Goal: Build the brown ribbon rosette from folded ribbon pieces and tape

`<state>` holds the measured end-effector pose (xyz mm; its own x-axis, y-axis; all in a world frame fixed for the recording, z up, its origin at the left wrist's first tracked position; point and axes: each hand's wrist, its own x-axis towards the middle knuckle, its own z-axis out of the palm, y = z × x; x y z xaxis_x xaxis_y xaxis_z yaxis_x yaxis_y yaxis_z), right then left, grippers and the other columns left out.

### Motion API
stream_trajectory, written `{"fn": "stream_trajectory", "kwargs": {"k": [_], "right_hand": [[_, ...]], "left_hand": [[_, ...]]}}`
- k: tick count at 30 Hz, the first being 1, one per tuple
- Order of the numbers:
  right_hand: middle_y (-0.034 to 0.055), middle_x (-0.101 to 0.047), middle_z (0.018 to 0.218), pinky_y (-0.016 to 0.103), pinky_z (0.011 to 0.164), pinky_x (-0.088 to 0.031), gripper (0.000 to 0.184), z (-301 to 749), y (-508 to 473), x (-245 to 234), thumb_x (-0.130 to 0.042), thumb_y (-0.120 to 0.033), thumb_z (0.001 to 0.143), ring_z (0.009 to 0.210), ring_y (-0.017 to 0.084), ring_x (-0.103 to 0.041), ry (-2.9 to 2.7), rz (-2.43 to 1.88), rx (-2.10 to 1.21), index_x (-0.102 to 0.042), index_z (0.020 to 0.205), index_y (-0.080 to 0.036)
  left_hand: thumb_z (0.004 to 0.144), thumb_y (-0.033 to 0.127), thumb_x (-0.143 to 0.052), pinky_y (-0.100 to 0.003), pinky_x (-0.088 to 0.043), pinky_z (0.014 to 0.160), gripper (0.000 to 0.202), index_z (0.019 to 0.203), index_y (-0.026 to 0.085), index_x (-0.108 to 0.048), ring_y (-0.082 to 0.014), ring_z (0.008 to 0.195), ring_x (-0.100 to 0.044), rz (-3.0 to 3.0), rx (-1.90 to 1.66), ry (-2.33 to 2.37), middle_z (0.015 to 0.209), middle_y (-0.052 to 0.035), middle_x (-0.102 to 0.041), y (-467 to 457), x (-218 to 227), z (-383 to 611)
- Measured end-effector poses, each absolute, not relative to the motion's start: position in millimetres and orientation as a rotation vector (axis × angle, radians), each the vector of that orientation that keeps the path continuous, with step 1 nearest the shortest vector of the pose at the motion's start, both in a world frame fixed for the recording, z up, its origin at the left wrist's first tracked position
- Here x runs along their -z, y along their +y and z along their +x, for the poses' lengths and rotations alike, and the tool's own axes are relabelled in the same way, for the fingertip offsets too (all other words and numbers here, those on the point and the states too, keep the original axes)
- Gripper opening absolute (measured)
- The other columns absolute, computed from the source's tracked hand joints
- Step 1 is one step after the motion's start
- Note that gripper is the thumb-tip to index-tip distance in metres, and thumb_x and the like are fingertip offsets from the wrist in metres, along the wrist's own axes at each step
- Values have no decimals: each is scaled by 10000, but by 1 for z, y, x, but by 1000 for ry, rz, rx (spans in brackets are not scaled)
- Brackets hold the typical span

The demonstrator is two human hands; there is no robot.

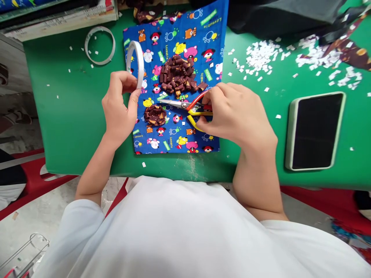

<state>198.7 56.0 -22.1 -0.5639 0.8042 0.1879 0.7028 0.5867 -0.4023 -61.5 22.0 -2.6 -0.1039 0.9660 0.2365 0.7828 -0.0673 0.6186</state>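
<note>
Between the thumb and fingers of my left hand (121, 102) a white tape ring (139, 63) is held upright. My right hand (234, 114) grips the handles of small scissors (185, 105) with red and yellow grips, their blades pointing left. Beneath both hands lies a blue cloth (191, 143) printed with cartoon animals. A heap of small dark brown patterned pieces (178, 75) rests on it above the scissors. Below the blade tips sits a smaller brown pile (155, 116). The fingers of my right hand partly cover the scissor handles.
On the green table (66, 127) another white ring (100, 45) lies at upper left. White scraps (261, 57) are scattered at upper right, near black material (278, 19) and brown patterned fabric (355, 54). A phone (315, 131) lies at right. Books (63, 19) stand at the far left corner.
</note>
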Motion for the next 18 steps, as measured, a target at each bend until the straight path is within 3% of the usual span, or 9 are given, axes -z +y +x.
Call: {"fn": "stream_trajectory", "kwargs": {"k": [6, 13, 18], "right_hand": [[29, -575, 587, 323, 492, -297, 237, 198, 61, 17, -626, -422, 768, 513, 143, -449, -2479, -1322, -106, -557, 823, -202], [24, -573, 634, 370, 569, -406, 360, 188, 60, 12, -595, -579, 828, 548, 158, -486, -2269, -1267, -262, -458, 795, -247], [33, -607, 735, 376, 631, -436, 358, 186, 53, 8, -507, -594, 891, 647, 189, -558, -2333, -1314, -435, -491, 949, -242]], "left_hand": [[946, 527, -430, -330, -543, 863, 389, 1292, 349, -452, -198, 1011, -640, 1867, -936, 1883, 1024, -47, -623, 17, 1, -59], [947, 533, -414, -343, -551, 913, 387, 1274, 350, -510, -216, 1101, -626, 1875, -883, 1853, 1147, -63, -612, 13, 3, -54], [956, 511, -422, -348, -555, 927, 378, 1279, 331, -501, -205, 1068, -645, 1881, -946, 1735, 1155, -61, -612, 11, 4, -50]]}}
